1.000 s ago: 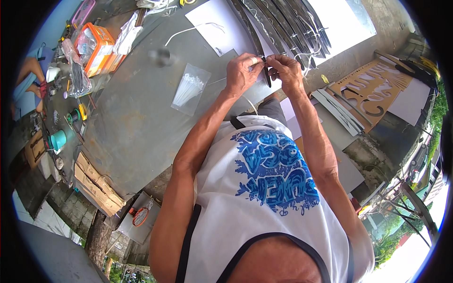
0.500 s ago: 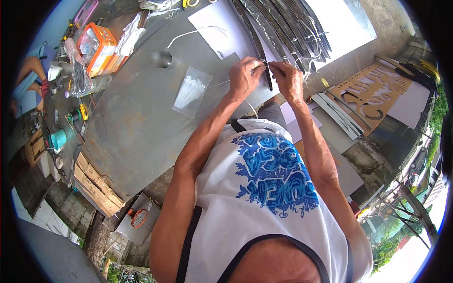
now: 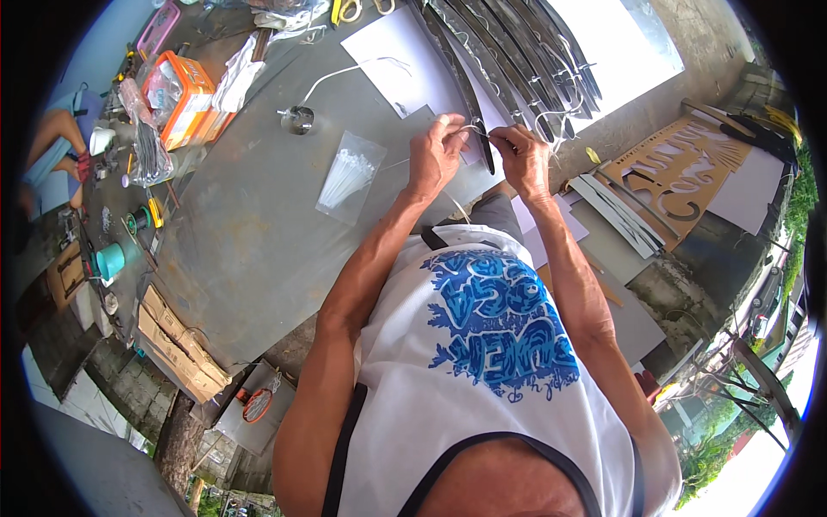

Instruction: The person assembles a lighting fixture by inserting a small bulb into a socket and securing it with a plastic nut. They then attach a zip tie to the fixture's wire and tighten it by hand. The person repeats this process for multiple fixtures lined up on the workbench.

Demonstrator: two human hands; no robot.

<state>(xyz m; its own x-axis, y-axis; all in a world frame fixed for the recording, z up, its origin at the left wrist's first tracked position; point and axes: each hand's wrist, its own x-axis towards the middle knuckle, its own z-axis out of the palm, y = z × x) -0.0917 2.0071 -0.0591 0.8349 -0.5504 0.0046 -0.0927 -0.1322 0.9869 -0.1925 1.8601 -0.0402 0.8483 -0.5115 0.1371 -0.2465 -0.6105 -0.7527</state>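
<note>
The grey tabletop (image 3: 250, 233) spans from 8 to 12 o'clock. The white sleeveless top (image 3: 482, 422) worn by the person fills 6 o'clock. A row of long dark strips (image 3: 514, 53) lies at 1 o'clock, over white sheets. The nearest dark strip (image 3: 462, 82), the workpiece, runs from 12 o'clock down between both hands. An orange container (image 3: 188, 112) stands at 10 o'clock. A clear bag of white ties (image 3: 349, 177) lies flat at 11 o'clock. The left hand (image 3: 435, 155), at 12 o'clock, is partly curled beside a thin white strand (image 3: 469, 127); its grip cannot be determined. The right hand (image 3: 524, 159), between 1 and 2 o'clock, has bent fingers at the workpiece edge; any grasped item is indiscernible.
</note>
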